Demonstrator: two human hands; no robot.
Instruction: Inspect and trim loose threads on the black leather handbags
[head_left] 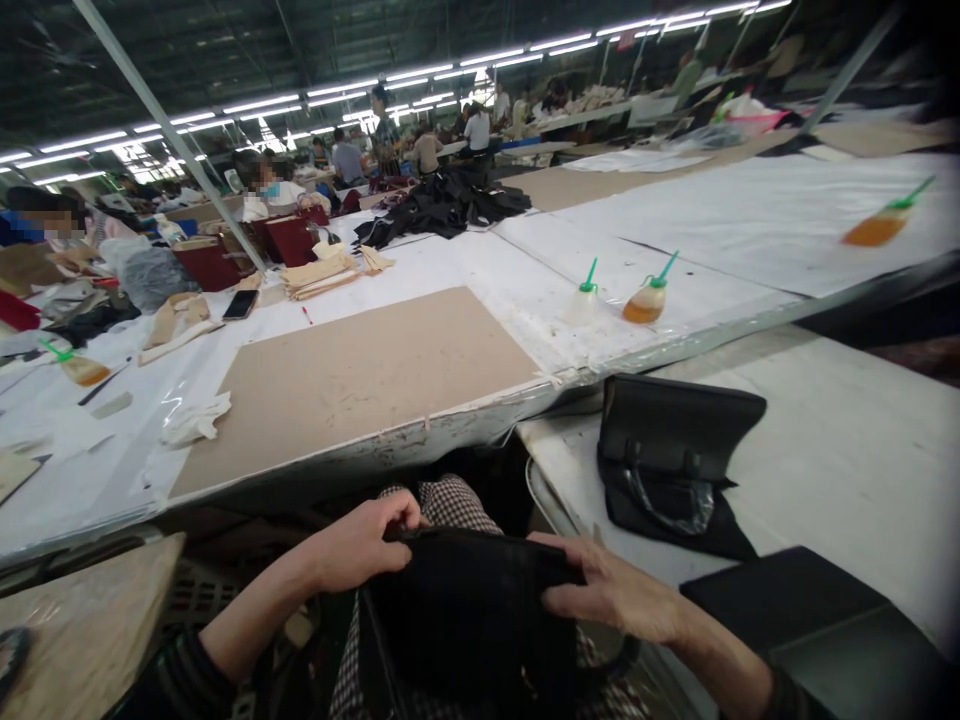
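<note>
Bottom centre: left grip [367,545] and right grip [611,590] are grasping a black handbag [457,620] from both sides | it is seemingly nearing assembled form; remaining work isn't showing

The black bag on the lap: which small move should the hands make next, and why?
Perhaps pull the black bag gently taut: the left hand and right hand grip it near opposite ends of its upper edge, thumbs on the near side, so an even pull seems easy.

Hands [364,548] [615,592]: two
Held black bag [457,620]: one
Green-tipped bottles [645,303] [582,306] [876,229] [87,373]: four; one left, three right
Phone [241,304]: one, left
Near brown sheet [367,365]: one
</note>
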